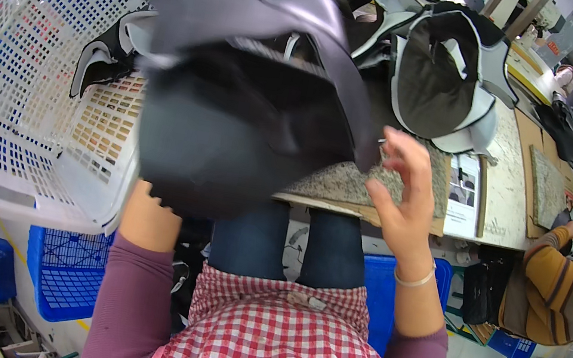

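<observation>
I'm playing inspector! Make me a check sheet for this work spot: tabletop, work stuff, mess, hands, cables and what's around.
Surface: pale table, with a speckled grey slab near its front edge.
Job's things: large dark piece, raised above the table's front edge, blurred.
Clutter: black pieces with white edges heaped farther back; printed sheet right of the slab.
Hands: left hand at the dark piece's lower left, fingers partly hidden; right hand open by its right edge, contact unclear.
Cables: nothing seen clearly.
Surroundings: white crate at left; blue crate below it; co-worker at right.
</observation>
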The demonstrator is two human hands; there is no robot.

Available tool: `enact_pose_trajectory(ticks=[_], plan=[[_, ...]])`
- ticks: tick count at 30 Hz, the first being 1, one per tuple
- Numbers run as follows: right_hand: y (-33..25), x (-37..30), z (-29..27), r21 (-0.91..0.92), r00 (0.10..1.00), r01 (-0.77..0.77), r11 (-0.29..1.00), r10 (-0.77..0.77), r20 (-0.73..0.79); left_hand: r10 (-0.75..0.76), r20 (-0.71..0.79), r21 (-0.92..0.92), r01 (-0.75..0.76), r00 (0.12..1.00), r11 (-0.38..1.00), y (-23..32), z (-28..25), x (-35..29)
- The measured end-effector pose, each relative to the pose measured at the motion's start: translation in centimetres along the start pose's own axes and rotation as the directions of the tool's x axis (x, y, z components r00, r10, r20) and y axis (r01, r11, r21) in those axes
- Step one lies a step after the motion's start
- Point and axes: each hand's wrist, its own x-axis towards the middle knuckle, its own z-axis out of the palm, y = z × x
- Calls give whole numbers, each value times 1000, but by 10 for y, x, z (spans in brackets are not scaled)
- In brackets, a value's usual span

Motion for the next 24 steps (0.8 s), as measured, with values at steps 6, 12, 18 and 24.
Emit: enact_pose_trajectory(ticks=[6, 12, 18, 24], plan=[[4, -17, -8, -416, 968, 14, 909, 92, 234, -21, 76, 431, -14, 997, 902, -109, 25, -70], [-3, -27, -26, -429, 962, -48, 902, 158, 224, -273, -526, 147, 403, 805, 903, -46, -6, -69], [-15, -2, 3, -474, 900, 4, 881, 204, 386, 12, 320, 794, -275, 947, 543, -1, 86, -112], [-24, 37, 14, -222, 568, -67, 973, 220, 793, 191, 399, 864, -437, 897, 249, -67, 84, -125]])
